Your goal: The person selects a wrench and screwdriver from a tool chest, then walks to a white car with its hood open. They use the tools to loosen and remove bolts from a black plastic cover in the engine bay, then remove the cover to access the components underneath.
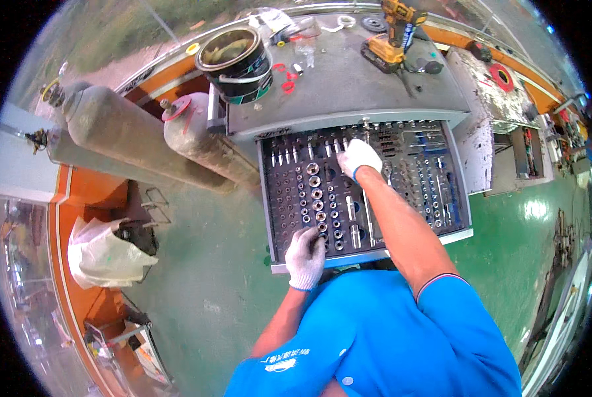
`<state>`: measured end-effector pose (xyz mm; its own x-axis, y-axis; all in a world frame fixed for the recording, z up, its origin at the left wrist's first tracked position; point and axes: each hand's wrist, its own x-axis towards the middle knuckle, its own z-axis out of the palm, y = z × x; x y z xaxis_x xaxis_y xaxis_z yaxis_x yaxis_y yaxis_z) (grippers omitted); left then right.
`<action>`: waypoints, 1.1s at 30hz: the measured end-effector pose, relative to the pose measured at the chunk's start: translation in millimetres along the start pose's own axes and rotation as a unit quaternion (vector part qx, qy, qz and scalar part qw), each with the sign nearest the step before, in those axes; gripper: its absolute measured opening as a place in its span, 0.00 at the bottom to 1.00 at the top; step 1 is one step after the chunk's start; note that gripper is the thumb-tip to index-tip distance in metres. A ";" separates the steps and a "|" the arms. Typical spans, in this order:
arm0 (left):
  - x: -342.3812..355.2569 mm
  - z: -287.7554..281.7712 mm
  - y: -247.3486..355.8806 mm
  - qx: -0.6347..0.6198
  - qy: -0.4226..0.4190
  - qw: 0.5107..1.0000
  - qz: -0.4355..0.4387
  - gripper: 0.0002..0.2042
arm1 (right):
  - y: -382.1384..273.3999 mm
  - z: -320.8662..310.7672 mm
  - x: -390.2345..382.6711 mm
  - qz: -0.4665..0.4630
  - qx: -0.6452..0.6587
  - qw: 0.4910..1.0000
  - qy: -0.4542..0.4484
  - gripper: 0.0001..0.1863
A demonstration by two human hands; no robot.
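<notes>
1. Centre of the frame: an open drawer point(456, 237) holds a dark tray filled with metal sockets point(317, 194), set in rows from small to large, with long chrome tools point(367, 218) lying among them.
2. Lower middle: the person's left hand point(305, 259), in a pale knitted glove, is at the drawer's front left corner. Its fingers are partly curled, with the tips beside the nearest end of the large-socket row; whether they grip anything cannot be told.
3. Just above centre: the right hand point(359, 159), also gloved, reaches over the back part of the tray, beside upright shiny pieces. The fingers bend downward and their tips are hidden, so how far they are closed, and on what, cannot be told.
4. Bottom of the frame: the wearer's bright blue shirt point(375, 331).
5. Top middle: the grey cabinet top point(336, 79) carries a dark bucket point(243, 83) at its left, small red rings point(288, 87) beside it, and a yellow-and-black cordless tool point(398, 33) at its right.
6. Upper left: large, dusty gas cylinders point(117, 126) lean at a slant in this curved view, above a green floor point(210, 278).
</notes>
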<state>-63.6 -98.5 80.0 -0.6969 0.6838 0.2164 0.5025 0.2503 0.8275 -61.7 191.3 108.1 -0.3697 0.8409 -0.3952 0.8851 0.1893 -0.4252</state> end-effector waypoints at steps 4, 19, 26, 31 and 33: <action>-2.8 1.4 2.5 0.008 0.006 1.000 0.015 0.12 | -1.8 28.9 25.3 0.034 0.251 0.965 -0.073 0.16; -1.7 -2.4 2.9 -0.015 0.026 0.999 0.019 0.11 | 1.9 22.1 24.4 0.010 0.105 0.992 0.062 0.35; 3.8 -6.9 3.2 -0.013 0.017 0.999 0.038 0.11 | -47.8 -0.4 4.2 -0.023 -0.121 0.991 0.056 0.27; 5.6 -8.4 1.8 -0.048 0.020 0.998 0.026 0.12 | -7.7 3.6 32.0 -0.067 0.027 0.996 0.053 0.20; 3.5 -8.2 4.7 -0.082 0.034 0.996 0.012 0.12 | 27.1 -9.7 13.5 -0.069 0.369 0.925 -0.049 0.14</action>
<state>-67.9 -100.5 88.9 -0.7209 0.6394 0.2674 0.4330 0.1143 0.8941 -40.0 212.7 99.2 -0.5213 0.7772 -0.3524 0.4060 -0.1373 -0.9035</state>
